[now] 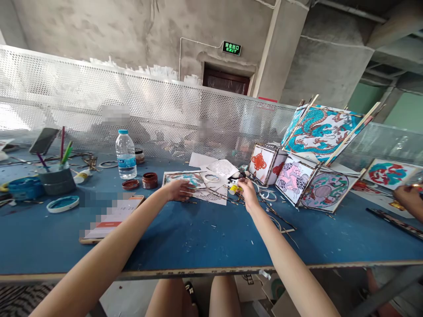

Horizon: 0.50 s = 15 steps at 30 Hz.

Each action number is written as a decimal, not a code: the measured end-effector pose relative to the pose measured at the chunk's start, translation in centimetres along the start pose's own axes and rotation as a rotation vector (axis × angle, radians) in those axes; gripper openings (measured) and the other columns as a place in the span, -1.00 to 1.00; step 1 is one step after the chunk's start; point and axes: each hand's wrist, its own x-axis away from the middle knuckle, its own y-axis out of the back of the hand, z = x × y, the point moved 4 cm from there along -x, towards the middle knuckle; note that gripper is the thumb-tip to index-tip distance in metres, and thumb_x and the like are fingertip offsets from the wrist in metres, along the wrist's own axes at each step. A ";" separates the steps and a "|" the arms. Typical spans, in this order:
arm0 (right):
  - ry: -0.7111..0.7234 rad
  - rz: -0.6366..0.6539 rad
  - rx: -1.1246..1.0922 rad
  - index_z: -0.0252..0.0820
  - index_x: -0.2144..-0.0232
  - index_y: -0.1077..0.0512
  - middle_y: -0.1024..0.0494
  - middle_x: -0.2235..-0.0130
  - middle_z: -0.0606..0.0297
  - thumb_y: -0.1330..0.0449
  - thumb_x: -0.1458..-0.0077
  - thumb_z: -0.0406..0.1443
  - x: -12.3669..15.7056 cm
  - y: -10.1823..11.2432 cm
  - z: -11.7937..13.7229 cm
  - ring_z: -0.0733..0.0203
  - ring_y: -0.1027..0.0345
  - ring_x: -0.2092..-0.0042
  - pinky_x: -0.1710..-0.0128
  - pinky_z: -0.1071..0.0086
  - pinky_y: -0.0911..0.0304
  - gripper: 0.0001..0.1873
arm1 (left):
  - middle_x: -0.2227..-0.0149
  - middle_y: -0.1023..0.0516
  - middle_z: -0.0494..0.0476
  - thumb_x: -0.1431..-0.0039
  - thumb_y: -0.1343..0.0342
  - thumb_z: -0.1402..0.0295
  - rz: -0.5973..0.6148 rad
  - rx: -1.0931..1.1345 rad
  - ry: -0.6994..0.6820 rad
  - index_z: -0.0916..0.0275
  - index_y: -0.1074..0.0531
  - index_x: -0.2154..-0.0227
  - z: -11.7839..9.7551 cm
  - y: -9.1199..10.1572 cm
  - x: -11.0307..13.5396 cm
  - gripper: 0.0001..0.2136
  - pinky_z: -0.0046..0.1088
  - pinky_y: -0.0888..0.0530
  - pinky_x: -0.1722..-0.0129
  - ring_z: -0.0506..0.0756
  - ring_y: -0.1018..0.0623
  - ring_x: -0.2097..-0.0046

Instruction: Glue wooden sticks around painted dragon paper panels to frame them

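My left hand [180,190] rests on a painted paper panel [194,178] in blue and brown, with its fingers stretched over the panel's front part. To the right, my right hand [247,193] is closed around a small bottle with a yellow label [234,189]. Beneath and beside the panel lies a white sheet with line drawing [216,197]. A roll of tape [211,177] sits at the panel's right end, close to a crumpled whitish sheet [222,168]. Thin dark sticks are scattered around my right hand.
Painted paper lanterns [292,181] on stick frames stand at the right, one panel showing a blue dragon [325,132]. A water bottle [126,156], paint jar [150,180], phone [114,220] and brush cup [57,179] are at left. Another person's hand [410,200] is far right.
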 end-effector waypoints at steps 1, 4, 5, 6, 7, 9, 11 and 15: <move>0.000 0.007 0.007 -0.08 0.41 -0.26 -0.41 0.29 0.28 -0.21 0.27 -0.17 0.0 0.0 0.0 0.09 -0.32 0.18 0.41 0.34 -0.31 -0.70 | 0.35 -0.56 0.27 0.02 -0.12 0.33 -0.051 0.031 -0.065 0.29 -0.44 0.31 -0.3 0.1 -0.1 -0.81 -0.37 -0.47 0.46 0.17 -0.54 0.39; -0.003 0.014 0.023 -0.09 0.44 -0.26 -0.40 0.33 0.30 -0.20 0.28 -0.17 0.1 0.0 0.0 0.11 -0.32 0.20 0.42 0.35 -0.29 -0.73 | 0.30 -0.53 0.17 0.04 -0.12 0.42 -0.190 0.173 -0.345 0.21 -0.38 0.18 -1.4 0.4 0.1 -0.71 -0.40 -0.50 0.36 0.09 -0.53 0.33; -0.004 0.012 0.022 -0.09 0.45 -0.27 -0.40 0.34 0.31 -0.20 0.28 -0.18 0.1 0.0 0.0 0.11 -0.32 0.21 0.42 0.36 -0.29 -0.73 | 0.28 -0.52 0.15 0.04 -0.11 0.43 -0.192 0.205 -0.414 0.20 -0.37 0.17 -1.7 0.3 0.3 -0.70 -0.41 -0.50 0.33 0.07 -0.53 0.30; -0.005 0.012 0.019 -0.09 0.46 -0.27 -0.39 0.35 0.31 -0.20 0.29 -0.18 0.1 0.0 0.0 0.12 -0.32 0.22 0.43 0.37 -0.28 -0.74 | 0.26 -0.51 0.16 0.03 -0.10 0.43 -0.165 0.219 -0.449 0.21 -0.38 0.18 -1.9 0.1 0.5 -0.72 -0.40 -0.50 0.31 0.08 -0.53 0.27; -0.005 0.011 0.015 -0.10 0.46 -0.28 -0.39 0.36 0.32 -0.21 0.29 -0.18 0.1 -0.1 0.0 0.13 -0.32 0.23 0.43 0.38 -0.27 -0.74 | 0.26 -0.51 0.19 0.03 -0.09 0.41 -0.119 0.215 -0.452 0.23 -0.41 0.22 -2.0 -0.1 0.6 -0.75 -0.40 -0.50 0.30 0.09 -0.53 0.26; -0.008 0.013 0.005 -0.11 0.46 -0.28 -0.40 0.38 0.33 -0.22 0.29 -0.17 0.2 -0.1 0.0 0.15 -0.33 0.26 0.45 0.38 -0.26 -0.73 | 0.28 -0.53 0.24 0.02 -0.07 0.37 -0.041 0.172 -0.413 0.29 -0.44 0.31 -2.0 -0.4 0.9 -0.81 -0.42 -0.50 0.35 0.11 -0.54 0.28; -0.014 0.034 -0.004 -0.12 0.45 -0.28 -0.41 0.41 0.33 -0.23 0.26 -0.15 0.2 -0.3 0.0 0.18 -0.35 0.32 0.48 0.39 -0.25 -0.71 | 0.34 -0.54 0.23 0.04 -0.08 0.35 -0.030 0.102 -0.355 0.32 -0.46 0.37 -1.7 -0.5 0.9 -0.82 -0.47 -0.48 0.42 0.11 -0.54 0.34; -0.037 0.096 -0.016 -0.13 0.43 -0.25 -0.43 0.48 0.38 -0.23 0.21 -0.10 0.4 -0.6 -0.2 0.26 -0.35 0.44 0.53 0.44 -0.22 -0.68 | 0.43 -0.54 0.16 0.11 -0.12 0.38 -0.116 -0.037 -0.233 0.32 -0.45 0.44 -0.5 -0.5 0.4 -0.86 -0.52 -0.44 0.51 0.05 -0.52 0.45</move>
